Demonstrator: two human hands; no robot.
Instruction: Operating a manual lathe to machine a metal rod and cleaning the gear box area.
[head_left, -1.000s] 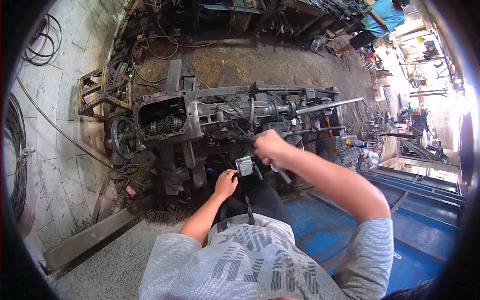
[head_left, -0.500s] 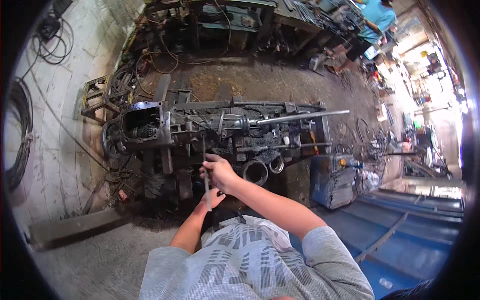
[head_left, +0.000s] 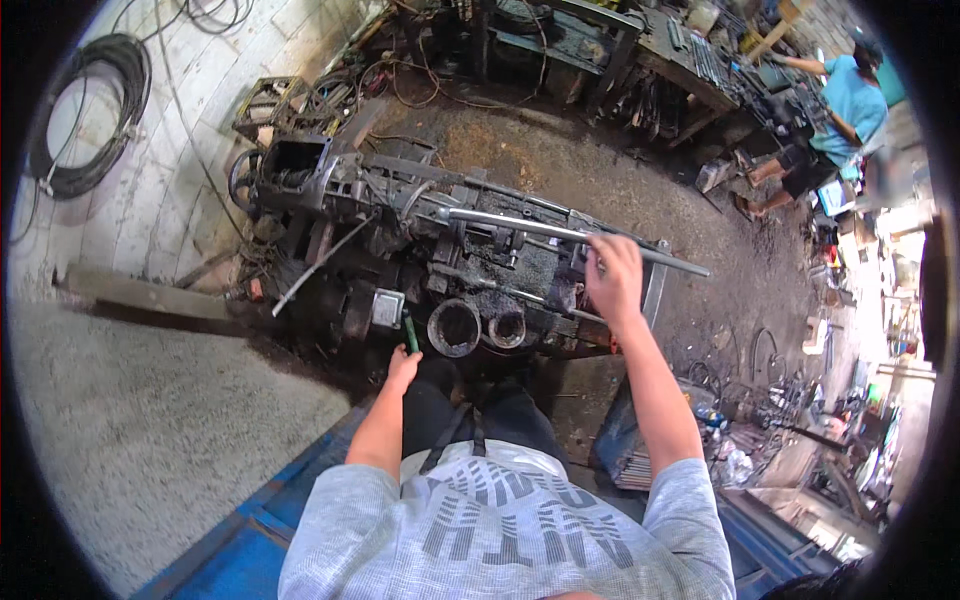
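My left hand point(head_left: 404, 369) is closed round a slim green tool point(head_left: 411, 332), perhaps by its handle; its exact kind is unclear. Beside it is a square metal block point(head_left: 387, 308). My right hand point(head_left: 616, 282) is over the long metal bar point(head_left: 535, 226), fingers bent, covering part of it; whether it grips the bar is unclear. The bar runs along a greasy machine assembly with an open-topped gearbox housing point(head_left: 293, 163) at its left end. A thin rod point(head_left: 322, 268) slants out from the assembly's near side, touched by neither hand.
Two metal rings point(head_left: 454, 328) are at the assembly's near side. Coiled black hose point(head_left: 90, 115) hangs on the left wall. A concrete ledge point(head_left: 150, 293) is at left. A workbench point(head_left: 690, 60) and a person in a blue shirt point(head_left: 852, 105) are at the back right.
My right hand has left the thin rod and moved right to the long bar. The rod now slants left. My left hand now shows a green tool. The view has turned.
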